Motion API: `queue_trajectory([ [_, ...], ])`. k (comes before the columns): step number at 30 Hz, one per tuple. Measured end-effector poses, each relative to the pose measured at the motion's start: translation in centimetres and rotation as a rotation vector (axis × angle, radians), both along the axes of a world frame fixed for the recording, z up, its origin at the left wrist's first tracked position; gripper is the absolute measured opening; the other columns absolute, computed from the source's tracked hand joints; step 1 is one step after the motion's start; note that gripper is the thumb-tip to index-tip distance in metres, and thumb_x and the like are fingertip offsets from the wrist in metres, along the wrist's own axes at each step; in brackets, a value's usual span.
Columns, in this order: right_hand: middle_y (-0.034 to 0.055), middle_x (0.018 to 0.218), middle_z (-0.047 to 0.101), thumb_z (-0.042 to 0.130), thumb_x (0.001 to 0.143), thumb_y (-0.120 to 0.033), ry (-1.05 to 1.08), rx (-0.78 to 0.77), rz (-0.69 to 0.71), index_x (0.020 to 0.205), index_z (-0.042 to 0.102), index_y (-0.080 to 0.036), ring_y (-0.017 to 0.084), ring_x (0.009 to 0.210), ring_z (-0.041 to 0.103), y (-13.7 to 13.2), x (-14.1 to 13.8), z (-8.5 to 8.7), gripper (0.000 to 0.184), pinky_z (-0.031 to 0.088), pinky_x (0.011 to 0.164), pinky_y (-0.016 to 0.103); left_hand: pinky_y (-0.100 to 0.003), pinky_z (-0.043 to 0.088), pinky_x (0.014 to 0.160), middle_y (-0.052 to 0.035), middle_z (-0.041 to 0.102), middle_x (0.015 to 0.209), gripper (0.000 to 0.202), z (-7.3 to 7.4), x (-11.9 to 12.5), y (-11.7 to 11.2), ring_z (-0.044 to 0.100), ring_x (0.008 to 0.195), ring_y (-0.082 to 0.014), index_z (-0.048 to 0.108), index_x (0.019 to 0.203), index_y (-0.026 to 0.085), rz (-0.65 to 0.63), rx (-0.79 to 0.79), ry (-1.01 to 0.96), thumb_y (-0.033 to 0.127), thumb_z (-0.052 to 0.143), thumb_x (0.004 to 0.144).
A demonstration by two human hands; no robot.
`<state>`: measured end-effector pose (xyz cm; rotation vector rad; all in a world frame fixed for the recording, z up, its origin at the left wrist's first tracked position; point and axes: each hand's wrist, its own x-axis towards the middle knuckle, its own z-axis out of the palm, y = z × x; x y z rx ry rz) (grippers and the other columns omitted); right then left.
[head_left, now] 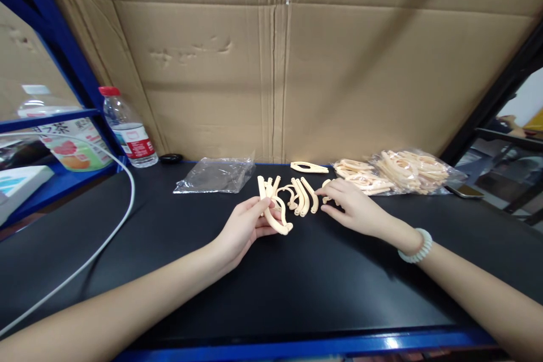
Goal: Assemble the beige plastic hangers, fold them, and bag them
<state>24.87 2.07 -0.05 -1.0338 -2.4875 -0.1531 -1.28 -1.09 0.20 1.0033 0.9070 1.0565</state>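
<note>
My left hand is closed on a cream plastic folding hanger piece, made of curved arms that meet at its lower right end. Behind it, more cream strips stand partly hidden by the held piece. Just right of that lie several loose curved hanger arms side by side on the black table. My right hand hovers at the right of these arms, its thumb and index finger apart. Small cream parts show beneath its fingers, partly covered; I cannot tell whether the fingertips touch them.
A folded cream hanger lies at the back. Stacked hangers and a filled clear bag are at the back right, beside a phone. An empty plastic bag, a bottle and a white cable are left.
</note>
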Motion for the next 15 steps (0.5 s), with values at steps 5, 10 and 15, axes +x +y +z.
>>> queue_trajectory([
  [5, 0.0103, 0.106, 0.064, 0.050, 0.094, -0.018, -0.023, -0.068, 0.117, 0.117, 0.059, -0.018, 0.024, 0.097, 0.058, -2.3, -2.4, 0.3, 0.025, 0.050, 0.086, 0.040, -0.028, 0.057, 0.069, -0.0039, 0.069, 0.073, 0.022, -0.2, 0.0, 0.1, 0.071, 0.068, -0.0177, 0.062, 0.078, 0.012, -0.003, 0.005, 0.005, 0.026, 0.055, 0.094],
  [10, 0.0103, 0.114, 0.064, 0.048, 0.095, -0.017, -0.019, -0.088, 0.167, 0.120, 0.057, -0.019, 0.024, 0.104, 0.058, -2.8, -2.7, 0.0, 0.027, 0.050, 0.091, 0.041, -0.028, 0.057, 0.069, -0.0035, 0.069, 0.072, 0.022, 0.0, 0.1, 0.1, 0.071, 0.067, -0.0173, 0.062, 0.079, 0.012, -0.003, 0.008, 0.000, 0.025, 0.054, 0.094],
  [15, 0.0127, 0.119, 0.062, 0.049, 0.094, -0.018, -0.062, -0.055, 0.163, 0.124, 0.057, -0.017, 0.027, 0.111, 0.056, -3.0, -3.0, -0.1, 0.031, 0.049, 0.094, 0.045, -0.028, 0.057, 0.069, -0.0038, 0.069, 0.072, 0.022, 0.0, 0.1, 0.0, 0.070, 0.067, -0.0169, 0.062, 0.078, 0.012, 0.002, 0.001, 0.013, 0.025, 0.055, 0.094],
])
